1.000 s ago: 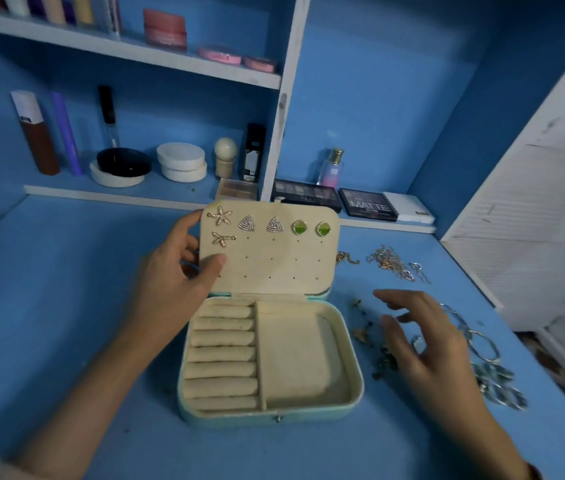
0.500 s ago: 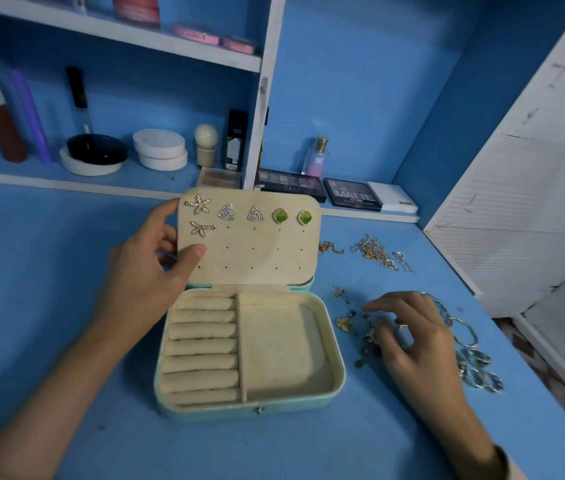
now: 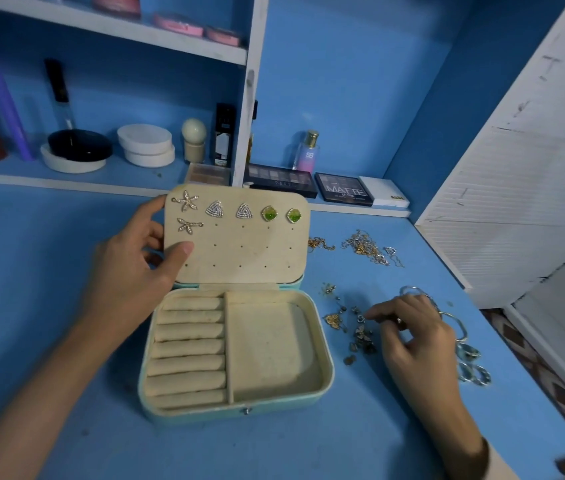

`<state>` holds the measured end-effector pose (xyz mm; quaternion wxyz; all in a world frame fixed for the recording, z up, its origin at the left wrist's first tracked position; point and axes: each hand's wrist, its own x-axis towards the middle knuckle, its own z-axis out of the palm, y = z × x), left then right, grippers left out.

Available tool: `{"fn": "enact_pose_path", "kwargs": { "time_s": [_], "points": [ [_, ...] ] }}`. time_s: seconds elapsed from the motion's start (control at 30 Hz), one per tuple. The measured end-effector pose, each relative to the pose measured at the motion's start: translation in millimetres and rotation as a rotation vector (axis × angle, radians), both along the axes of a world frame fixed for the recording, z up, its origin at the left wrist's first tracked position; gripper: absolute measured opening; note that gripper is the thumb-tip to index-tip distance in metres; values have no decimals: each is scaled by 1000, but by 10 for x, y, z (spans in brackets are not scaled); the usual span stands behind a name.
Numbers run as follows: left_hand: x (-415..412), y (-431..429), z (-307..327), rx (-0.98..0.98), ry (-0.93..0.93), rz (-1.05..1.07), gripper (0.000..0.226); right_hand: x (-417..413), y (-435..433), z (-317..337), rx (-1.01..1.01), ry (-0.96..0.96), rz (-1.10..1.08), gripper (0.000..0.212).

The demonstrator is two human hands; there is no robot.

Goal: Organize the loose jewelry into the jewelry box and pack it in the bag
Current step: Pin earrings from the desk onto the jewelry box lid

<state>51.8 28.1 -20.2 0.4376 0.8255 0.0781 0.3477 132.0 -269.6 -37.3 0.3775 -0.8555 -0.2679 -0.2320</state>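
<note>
Six earrings point(image 3: 236, 213) pinned in the jewelry box lid point(image 3: 243, 252), gripped by the left hand point(image 3: 128, 271); the right hand point(image 3: 416, 337) curls its fingers point(image 3: 380, 311) over many loose pieces point(image 3: 360, 336) beside it, hold unclear.

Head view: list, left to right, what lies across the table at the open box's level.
Left hand → jewelry box → small loose earrings → right hand → silver rings.

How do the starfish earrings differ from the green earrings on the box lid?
The starfish earrings are star-shaped and pale metallic; the green earrings are rounded squares with green centres. The starfish earrings sit one above the other at the left; the green earrings sit side by side at the right. Both pairs are pinned to the lid panel.
</note>
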Motion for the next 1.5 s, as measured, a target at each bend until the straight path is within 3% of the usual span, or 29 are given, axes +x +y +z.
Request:
{"fn": "enact_pose_path", "kwargs": {
  "time_s": [0.17, 0.57, 0.97, 1.13, 1.5],
  "points": [
    [-9, -2, 25, 16, 2, 6, 75, -18, -19, 27, -11, -26, 37, 26],
    [5, 38, -20, -7, 0, -12, 72, 65, -260, 186, -343, 84, 54, 11],
    [35, 71, -73, 4, -2, 17, 66, 78, -222, 174, -487, 5, 50, 9],
    [39, 68, -74, -5, -13, 12, 61, 92, -213, 169, -506, 25, 37, 20],
    [7, 39, -24, -14, 15, 6, 70, 106, -219, 177, -293, -2, 53, 6]
  ]
}}
